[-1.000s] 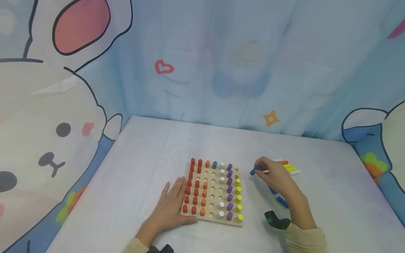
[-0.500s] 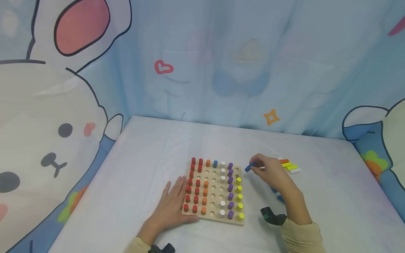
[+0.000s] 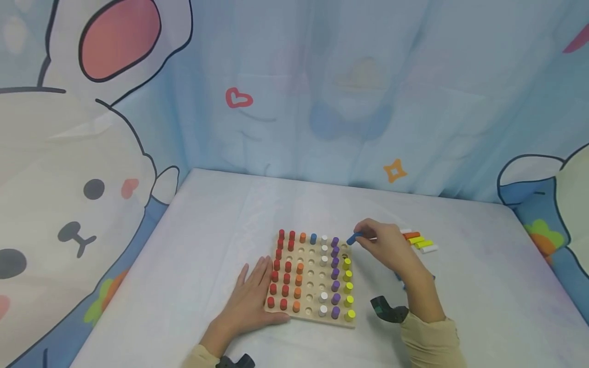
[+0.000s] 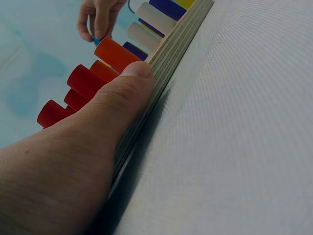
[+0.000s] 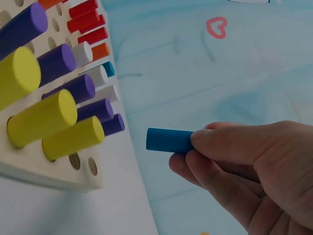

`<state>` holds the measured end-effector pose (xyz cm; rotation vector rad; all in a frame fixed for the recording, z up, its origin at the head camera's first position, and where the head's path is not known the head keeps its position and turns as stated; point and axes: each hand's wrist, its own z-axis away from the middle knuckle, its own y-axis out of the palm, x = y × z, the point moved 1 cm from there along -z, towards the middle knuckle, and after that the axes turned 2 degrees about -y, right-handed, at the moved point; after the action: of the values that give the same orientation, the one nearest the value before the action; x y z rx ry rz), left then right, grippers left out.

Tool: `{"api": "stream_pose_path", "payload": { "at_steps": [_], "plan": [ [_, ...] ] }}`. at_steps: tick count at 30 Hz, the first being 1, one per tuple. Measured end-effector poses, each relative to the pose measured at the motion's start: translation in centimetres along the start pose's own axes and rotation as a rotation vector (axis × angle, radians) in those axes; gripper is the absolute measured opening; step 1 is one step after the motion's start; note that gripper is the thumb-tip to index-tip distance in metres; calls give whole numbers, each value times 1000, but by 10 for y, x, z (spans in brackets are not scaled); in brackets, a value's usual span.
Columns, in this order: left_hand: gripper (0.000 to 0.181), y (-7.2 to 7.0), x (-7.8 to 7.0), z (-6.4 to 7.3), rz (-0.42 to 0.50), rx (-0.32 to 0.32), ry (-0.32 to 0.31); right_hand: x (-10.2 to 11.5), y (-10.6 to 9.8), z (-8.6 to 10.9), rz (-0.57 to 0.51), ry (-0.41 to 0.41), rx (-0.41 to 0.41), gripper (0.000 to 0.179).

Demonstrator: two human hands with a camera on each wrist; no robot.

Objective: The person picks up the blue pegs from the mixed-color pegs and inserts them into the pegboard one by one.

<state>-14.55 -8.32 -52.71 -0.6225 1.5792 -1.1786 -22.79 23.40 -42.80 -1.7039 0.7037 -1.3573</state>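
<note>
A wooden pegboard (image 3: 315, 259) lies on the white table, with red, orange, white, purple, yellow and one blue peg upright in its holes. Along its left and front edges rests my left hand (image 3: 250, 301), fingers straight; in the left wrist view the thumb (image 4: 122, 95) lies against the front edge beside an orange peg (image 4: 116, 55). My right hand (image 3: 386, 248) pinches a blue peg (image 5: 168, 140) between thumb and fingertips, near the board's far right corner. Two bare holes (image 5: 93, 166) show at that corner in the right wrist view.
Right of the board, partly behind my right hand, lie loose orange, yellow (image 3: 424, 244) and white (image 3: 430, 249) pegs. A few blue ones peek out by the right forearm. A patterned curtain (image 3: 294, 102) hangs behind the table (image 3: 221, 204).
My right hand has moved left with the blue peg, from beside the loose pegs to the board's far right corner. The left hand stays in place against the board.
</note>
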Motion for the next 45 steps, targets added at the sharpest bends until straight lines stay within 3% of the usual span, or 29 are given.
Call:
{"api": "stream_pose_path", "payload": {
  "at_steps": [8,19,35,41,45],
  "plan": [
    [125,-1,-1,0,13,28,-16,11,4,-5,-24,-7,-11,18],
    [124,3,1,-3,-2,-8,9,21,6,-12,-45,-33,-38,16],
    [125,-1,1,1,6,6,-10,35,12,-12,-61,-47,-81,18],
    [125,0,1,0,0,-9,-2,44,18,-11,-72,-66,-65,19],
    [125,1,1,-1,-4,17,-13,47,23,-10,-89,-73,-44,18]
  ]
}}
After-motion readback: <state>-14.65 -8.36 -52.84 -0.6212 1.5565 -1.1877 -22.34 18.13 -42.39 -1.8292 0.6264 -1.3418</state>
